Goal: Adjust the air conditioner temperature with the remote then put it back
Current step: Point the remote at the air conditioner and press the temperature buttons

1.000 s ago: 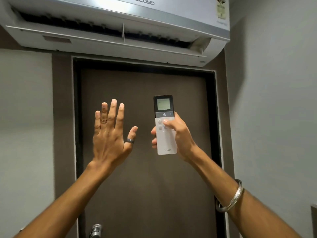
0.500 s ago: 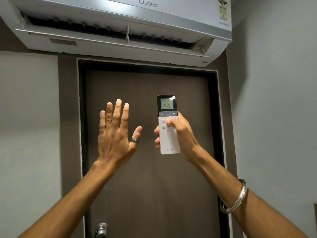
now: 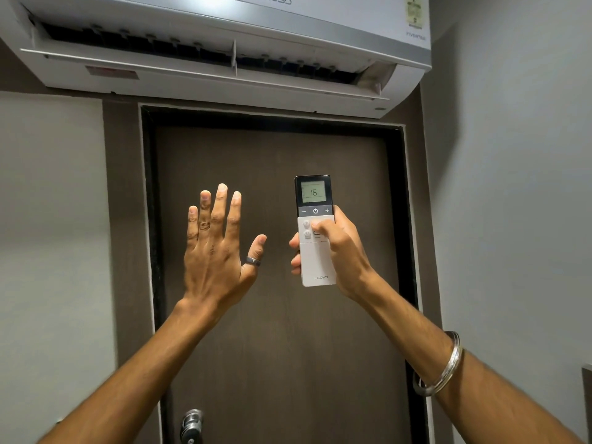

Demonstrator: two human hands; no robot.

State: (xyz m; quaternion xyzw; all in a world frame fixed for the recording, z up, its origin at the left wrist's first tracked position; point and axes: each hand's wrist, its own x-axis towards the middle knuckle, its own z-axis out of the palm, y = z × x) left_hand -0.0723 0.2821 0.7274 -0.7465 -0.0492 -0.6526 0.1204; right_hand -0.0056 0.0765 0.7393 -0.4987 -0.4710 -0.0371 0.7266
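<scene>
A white remote (image 3: 315, 264) with a black top and a lit screen reading 16 is held upright in my right hand (image 3: 339, 251), pointed up at the air conditioner. My right thumb rests on the buttons below the power row. The white air conditioner (image 3: 224, 36) hangs on the wall above the door, its louver open. My left hand (image 3: 217, 251) is raised beside the remote, palm away from me, fingers spread, holding nothing.
A dark brown door (image 3: 275, 347) in a black frame fills the middle, with a metal handle (image 3: 191, 424) at the lower left. Grey walls stand on both sides; the right wall (image 3: 512, 219) is close to my right arm.
The remote's screen read 24 half a second ago and now reads 16. Both hands stay raised in nearly the same pose; the view has shifted slightly.
</scene>
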